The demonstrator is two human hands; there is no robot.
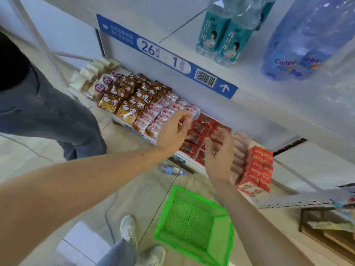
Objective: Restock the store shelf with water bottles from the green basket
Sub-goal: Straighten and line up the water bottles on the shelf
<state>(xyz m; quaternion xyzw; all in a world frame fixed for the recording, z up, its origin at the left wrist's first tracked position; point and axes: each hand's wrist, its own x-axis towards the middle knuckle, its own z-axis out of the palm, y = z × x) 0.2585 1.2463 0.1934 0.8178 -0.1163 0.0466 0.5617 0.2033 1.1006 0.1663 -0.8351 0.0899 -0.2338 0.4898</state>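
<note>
The green basket (194, 223) stands on the floor below my arms, and I see no bottles in it. One water bottle (172, 169) lies on its side on the floor under the lower shelf. On the upper shelf (249, 93) stand teal-labelled bottles (219, 37) and blue-tinted bottles (299, 48). My left hand (173, 132) hovers over the snack packets with loosely curled fingers and holds nothing. My right hand (221, 156) is raised beside it in front of the red packets, fingers relaxed and holding nothing.
The lower shelf holds brown noodle packets (124, 96), red-and-white packets (159, 116), red packets (199, 131) and red boxes (257, 169). Another person's legs (48, 112) stand at the left. My shoes (127, 229) are by the basket. A white box (82, 244) sits on the floor.
</note>
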